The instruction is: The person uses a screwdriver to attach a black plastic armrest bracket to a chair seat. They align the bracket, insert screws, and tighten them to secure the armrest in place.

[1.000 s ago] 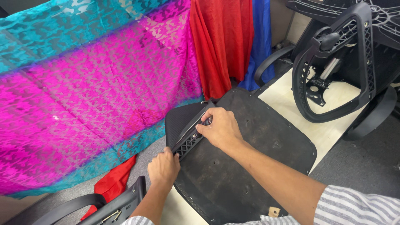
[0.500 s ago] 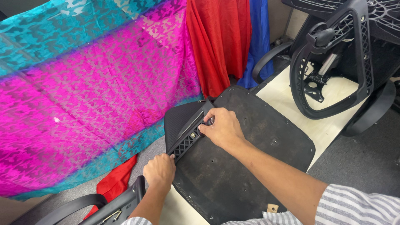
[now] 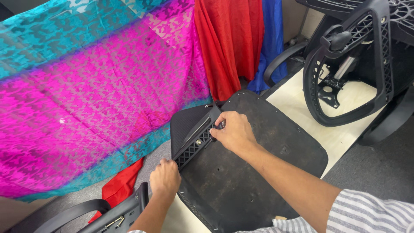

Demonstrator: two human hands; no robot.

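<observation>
while the view holds almost as it was half a second ago, i see my right hand (image 3: 233,131) keep its place at the top of the black ribbed bracket (image 3: 194,146), and my left hand (image 3: 165,178) sits at the bracket's lower end much as before; a second back it was placed about the same. the camera has drifted only slightly.

my right arm comes in from the lower right in a striped sleeve (image 3: 366,213), forearm bare, wrist bent down, fingers curled tight and pinching a small dark part at the bracket's upper end; i cannot tell what that part is. my left arm rises from the bottom edge, the hand knuckles up, fingers folded over the seat edge and pressing on the bracket's lower tip.

the bracket lies slanted along the left edge of the dark chair seat pan (image 3: 258,172), which rests face down on a pale bench (image 3: 340,138). so the bracket runs between my two hands, touching both. a pink and teal cloth (image 3: 86,108) hangs on the left, a red cloth (image 3: 228,43) behind, and a black chair frame (image 3: 353,64) stands at upper right.
</observation>
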